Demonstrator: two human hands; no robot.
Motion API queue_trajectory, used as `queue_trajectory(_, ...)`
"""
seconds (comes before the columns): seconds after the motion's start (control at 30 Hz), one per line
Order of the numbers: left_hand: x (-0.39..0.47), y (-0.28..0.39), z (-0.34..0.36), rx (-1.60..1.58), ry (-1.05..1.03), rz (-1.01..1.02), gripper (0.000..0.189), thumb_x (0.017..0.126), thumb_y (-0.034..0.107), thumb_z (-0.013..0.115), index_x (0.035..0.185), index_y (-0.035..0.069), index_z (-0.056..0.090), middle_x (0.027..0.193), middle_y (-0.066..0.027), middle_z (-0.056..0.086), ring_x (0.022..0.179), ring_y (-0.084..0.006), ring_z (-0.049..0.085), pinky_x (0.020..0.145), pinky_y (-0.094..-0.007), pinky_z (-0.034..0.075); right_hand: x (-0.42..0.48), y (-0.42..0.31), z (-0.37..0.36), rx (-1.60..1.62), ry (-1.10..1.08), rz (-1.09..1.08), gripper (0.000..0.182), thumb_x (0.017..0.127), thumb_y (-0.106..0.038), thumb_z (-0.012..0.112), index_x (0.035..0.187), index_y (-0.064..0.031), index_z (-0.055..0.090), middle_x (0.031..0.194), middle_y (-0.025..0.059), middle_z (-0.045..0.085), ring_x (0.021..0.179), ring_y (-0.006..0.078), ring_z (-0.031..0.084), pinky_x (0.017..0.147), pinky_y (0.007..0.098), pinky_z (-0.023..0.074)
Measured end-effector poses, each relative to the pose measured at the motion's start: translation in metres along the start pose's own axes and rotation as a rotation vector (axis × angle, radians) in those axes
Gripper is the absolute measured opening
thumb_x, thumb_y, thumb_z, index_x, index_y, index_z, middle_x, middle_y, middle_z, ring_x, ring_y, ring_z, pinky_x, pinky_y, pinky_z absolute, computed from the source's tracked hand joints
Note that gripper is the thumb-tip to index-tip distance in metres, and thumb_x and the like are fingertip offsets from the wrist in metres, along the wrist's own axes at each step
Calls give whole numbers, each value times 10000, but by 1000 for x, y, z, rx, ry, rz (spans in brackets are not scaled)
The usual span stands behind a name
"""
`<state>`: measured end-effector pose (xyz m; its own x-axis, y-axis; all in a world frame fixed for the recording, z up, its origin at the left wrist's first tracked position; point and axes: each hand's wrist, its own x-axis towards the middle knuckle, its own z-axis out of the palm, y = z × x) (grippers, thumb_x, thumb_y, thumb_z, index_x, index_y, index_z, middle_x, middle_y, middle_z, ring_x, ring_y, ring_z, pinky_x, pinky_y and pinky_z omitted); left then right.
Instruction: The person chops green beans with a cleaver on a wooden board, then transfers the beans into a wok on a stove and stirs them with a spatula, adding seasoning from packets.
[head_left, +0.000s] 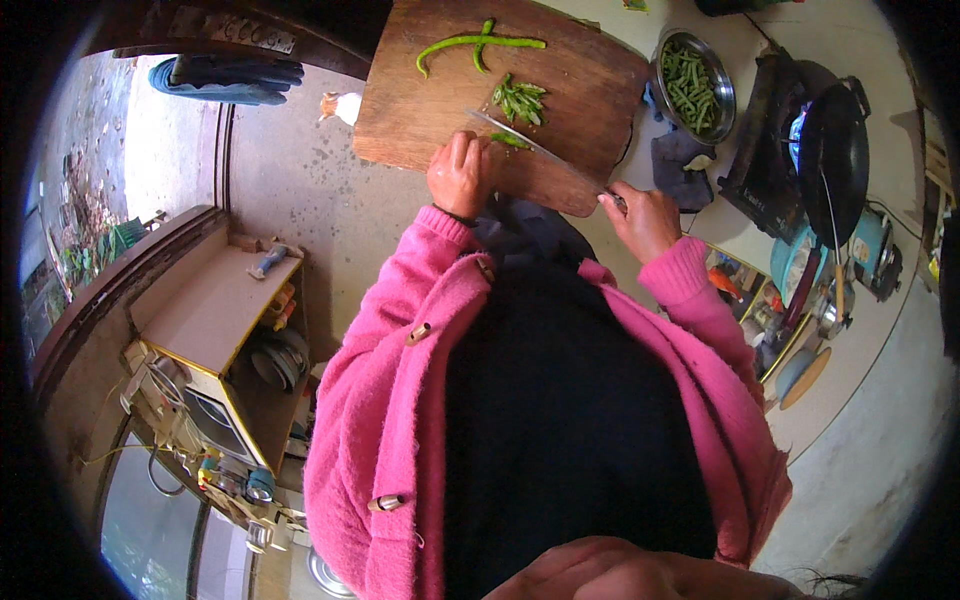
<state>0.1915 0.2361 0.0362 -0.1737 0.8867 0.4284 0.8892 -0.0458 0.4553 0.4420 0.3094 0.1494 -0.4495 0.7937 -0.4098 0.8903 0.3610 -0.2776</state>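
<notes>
In my right hand (646, 221) is the handle of a kitchen knife (541, 150). Its long blade slants left across the wooden cutting board (420, 112). My left hand (459, 176) rests at the board's near edge with fingers curled down. A piece of green chili pepper (511, 140) sticks out beside those fingers, under the blade's line; the part within my grip is hidden. Just beyond the blade lies a small heap of sliced green pepper (519, 100). Farther up the board two whole long green peppers (495, 42) cross each other.
Right of the board stands a metal bowl of cut green beans (691, 86), with a dark cloth (681, 171) nearer me. Beyond it a gas stove (766, 161) burns with a blue flame beside a tilted black wok (836, 161). A cat (342, 107) is on the floor at left.
</notes>
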Motion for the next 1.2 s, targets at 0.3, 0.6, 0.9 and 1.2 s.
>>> queue_trajectory(0.3, -11, -3, 16, -63, 29, -115, 131, 779, 99, 670, 908, 97, 641, 922, -76, 601, 746, -266, 620, 634, -377, 509, 2, 1, 24, 30, 15, 2, 253, 913, -334, 609, 936, -92, 678, 735, 220, 660, 707, 432, 648, 627, 528, 510)
queue_trajectory(0.6, -15, -7, 14, -51, -4, -120, 116, 803, 82, 663, 913, 112, 642, 926, -74, 608, 738, -288, 629, 620, -391, 512, 1, -4, 15, 44, 98, -16, 266, 914, -324, 615, 884, -65, 668, 698, 223, 639, 683, 446, 625, 596, 528, 478)
queue_trajectory(0.9, -16, -11, 17, -50, 4, -107, 126, 798, 88, 666, 920, 106, 642, 931, -80, 614, 724, -297, 635, 593, -401, 515, -3, -8, 5, -112, 46, -76, 178, 883, -282, 645, 955, -120, 651, 670, 175, 662, 649, 401, 659, 589, 504, 515)
queue_trajectory(1.2, -16, -19, 18, 0, -19, -41, 129, 768, 114, 661, 894, 97, 636, 926, -82, 608, 691, -291, 617, 573, -400, 510, -2, -15, -5, -196, 7, -63, 177, 856, -261, 671, 969, -129, 637, 685, 160, 673, 680, 411, 665, 617, 509, 521)
